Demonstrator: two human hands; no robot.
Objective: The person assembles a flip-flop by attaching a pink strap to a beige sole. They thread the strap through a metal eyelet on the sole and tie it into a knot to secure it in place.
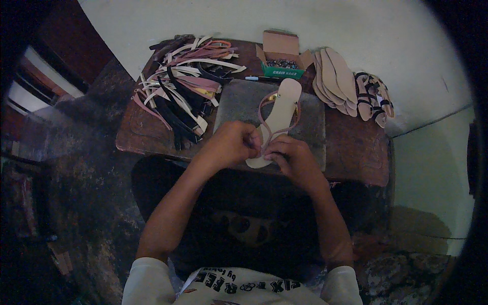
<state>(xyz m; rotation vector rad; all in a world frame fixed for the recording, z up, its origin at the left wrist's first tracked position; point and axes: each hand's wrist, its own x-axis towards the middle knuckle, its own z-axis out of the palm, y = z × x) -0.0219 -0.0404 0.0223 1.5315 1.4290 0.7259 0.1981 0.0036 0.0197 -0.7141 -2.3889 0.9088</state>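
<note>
A beige sandal sole (277, 121) lies lengthwise on a grey slab, its narrower end pointing away from me. Over it arches a pinkish-brown sandal strap (297, 120), with small shiny fasteners at its far ends. The strap's branches meet near the end of the sole closest to me. My left hand (235, 142) is closed in a pinch at that meeting point. From the other side, my right hand (291, 154) pinches the strap there too, fingertips close to the left ones. My fingers hide exactly where strap and sole meet.
The grey slab (239, 99) rests on a brown wooden table (356, 152). Bundled straps (188, 84) in several colours pile up at left. Behind stand an open green box (282, 71) of nails and a pen (256, 78). Stacked soles (333, 81) and black-strapped sandals (373, 99) lie at right.
</note>
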